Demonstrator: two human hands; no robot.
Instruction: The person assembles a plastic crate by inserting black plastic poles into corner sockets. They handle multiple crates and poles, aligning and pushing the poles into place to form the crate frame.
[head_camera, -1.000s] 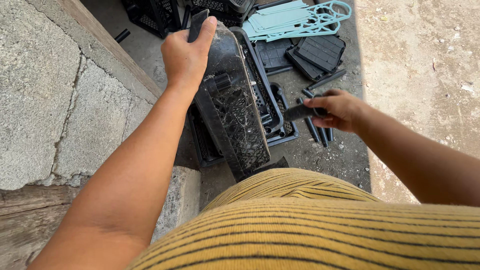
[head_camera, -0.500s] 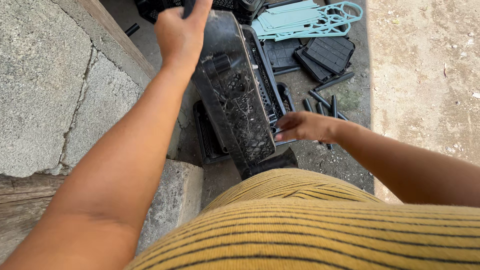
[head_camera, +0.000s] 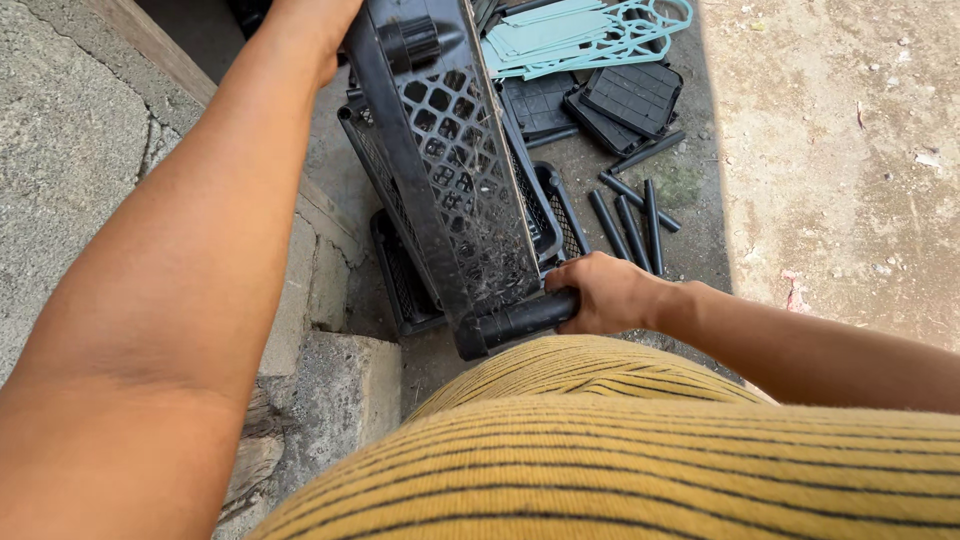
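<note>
Gripping a black tube (head_camera: 520, 322) at the lattice shelf's (head_camera: 450, 170) lower corner, right hand (head_camera: 605, 292) closed; left hand (head_camera: 320, 20) steadies the top, its grip unseen; loose tubes (head_camera: 625, 215) remain on the ground.

A black plastic lattice shelf panel (head_camera: 455, 170) stands tilted on edge, its diamond-mesh face dusty and scuffed, leaning over other black panels on the ground; a short black tube (head_camera: 520, 320) juts sideways from its near lower corner socket; a round socket shows at its upper corner.
</note>
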